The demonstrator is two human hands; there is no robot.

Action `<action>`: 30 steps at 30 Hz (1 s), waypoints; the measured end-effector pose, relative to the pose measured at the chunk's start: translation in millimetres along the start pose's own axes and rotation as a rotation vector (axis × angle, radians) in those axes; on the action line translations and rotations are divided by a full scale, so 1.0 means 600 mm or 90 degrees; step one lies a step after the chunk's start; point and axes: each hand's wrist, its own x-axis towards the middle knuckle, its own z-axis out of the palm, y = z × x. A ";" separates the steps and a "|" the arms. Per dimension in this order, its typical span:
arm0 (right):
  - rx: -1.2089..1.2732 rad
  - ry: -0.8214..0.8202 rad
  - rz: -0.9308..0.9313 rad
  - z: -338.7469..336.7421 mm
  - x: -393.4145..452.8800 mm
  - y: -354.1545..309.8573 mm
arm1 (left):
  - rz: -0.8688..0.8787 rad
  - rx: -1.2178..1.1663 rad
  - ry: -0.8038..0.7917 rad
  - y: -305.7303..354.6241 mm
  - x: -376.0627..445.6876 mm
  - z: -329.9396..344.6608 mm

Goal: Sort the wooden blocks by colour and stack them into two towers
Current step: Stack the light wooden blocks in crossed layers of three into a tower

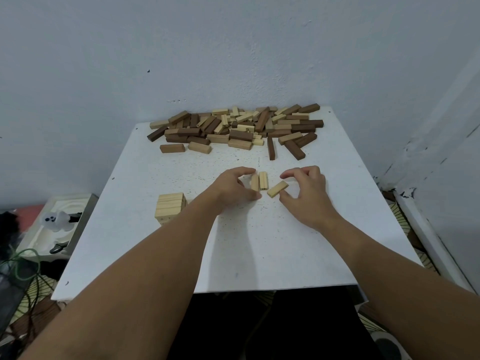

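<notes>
One short tower of pale wooden blocks (170,207) stands left of the left hand (231,187); no dark tower is visible, and the mixed heap of pale and dark wooden blocks (239,127) beyond both grips is still unsorted. The left grip pinches one of two side-by-side pale blocks (255,182). The right hand (307,189), fingers curled, brackets an angled pale block (277,189); whether it has hold, I cannot tell. Bare white surface (259,250) lies nearer the person; its edges are well clear.

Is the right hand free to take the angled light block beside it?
Probably yes: the right hand arches over the angled light block, fingers curled close at both ends, nothing between them.
</notes>
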 end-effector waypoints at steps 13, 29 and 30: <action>-0.116 0.058 -0.044 0.022 -0.004 0.008 | 0.036 0.015 -0.037 0.011 -0.007 0.006; -0.172 0.018 -0.028 0.020 0.003 0.014 | 0.022 0.002 -0.036 -0.007 0.002 -0.001; -0.173 0.011 -0.032 0.020 0.004 0.015 | 0.021 0.001 -0.038 -0.007 0.003 -0.002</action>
